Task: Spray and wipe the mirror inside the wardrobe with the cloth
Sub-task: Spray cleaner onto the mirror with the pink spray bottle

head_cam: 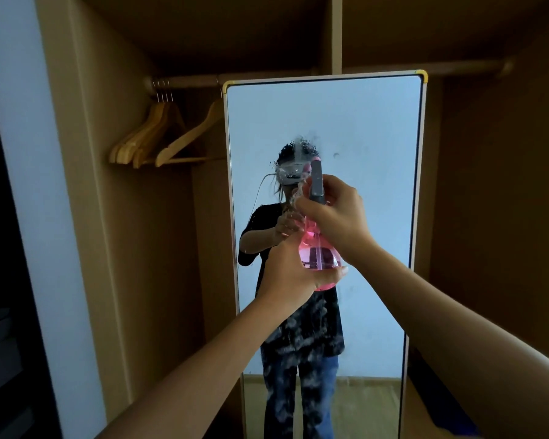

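A tall mirror (362,128) with a pale frame and yellow top corners stands upright inside the wooden wardrobe. Wet spray droplets and streaks cover its middle and lower glass. In front of it I hold a pink translucent spray bottle (319,258) with a grey spray head. My left hand (293,270) cups the bottle's round base from below. My right hand (333,213) grips the neck and grey head near the trigger. No cloth is in view.
Several wooden hangers (159,137) hang on the rail at upper left. A vertical wardrobe partition (336,33) rises behind the mirror, with a second rail (469,69) to the right. A pale door edge (23,185) stands at far left.
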`<state>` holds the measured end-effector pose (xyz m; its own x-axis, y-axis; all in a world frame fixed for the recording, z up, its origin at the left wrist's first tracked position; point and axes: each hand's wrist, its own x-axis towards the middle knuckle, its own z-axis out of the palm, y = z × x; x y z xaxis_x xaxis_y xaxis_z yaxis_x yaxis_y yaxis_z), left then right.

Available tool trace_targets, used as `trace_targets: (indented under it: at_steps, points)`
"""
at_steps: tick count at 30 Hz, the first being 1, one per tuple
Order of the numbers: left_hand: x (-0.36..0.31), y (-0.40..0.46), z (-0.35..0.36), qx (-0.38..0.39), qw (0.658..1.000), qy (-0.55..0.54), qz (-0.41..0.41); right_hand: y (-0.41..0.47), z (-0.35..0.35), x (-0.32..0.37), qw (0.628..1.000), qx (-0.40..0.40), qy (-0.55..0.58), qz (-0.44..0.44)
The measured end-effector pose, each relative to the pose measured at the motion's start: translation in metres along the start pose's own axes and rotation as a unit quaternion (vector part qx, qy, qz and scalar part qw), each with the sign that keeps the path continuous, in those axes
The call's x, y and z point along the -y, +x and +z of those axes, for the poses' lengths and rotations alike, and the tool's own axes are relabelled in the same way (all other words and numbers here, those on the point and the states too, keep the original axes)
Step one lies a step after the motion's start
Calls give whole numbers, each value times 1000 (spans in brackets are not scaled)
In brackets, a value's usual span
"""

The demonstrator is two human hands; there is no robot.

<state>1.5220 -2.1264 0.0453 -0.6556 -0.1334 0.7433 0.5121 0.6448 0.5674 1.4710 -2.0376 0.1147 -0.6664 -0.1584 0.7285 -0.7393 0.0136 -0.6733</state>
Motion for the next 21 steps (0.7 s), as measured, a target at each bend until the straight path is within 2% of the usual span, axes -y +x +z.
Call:
trace_targets:
  at_steps: [21]
  points:
    - [-32, 21, 45, 15, 997, -77, -23, 18, -54, -5, 1000, -17, -4, -5]
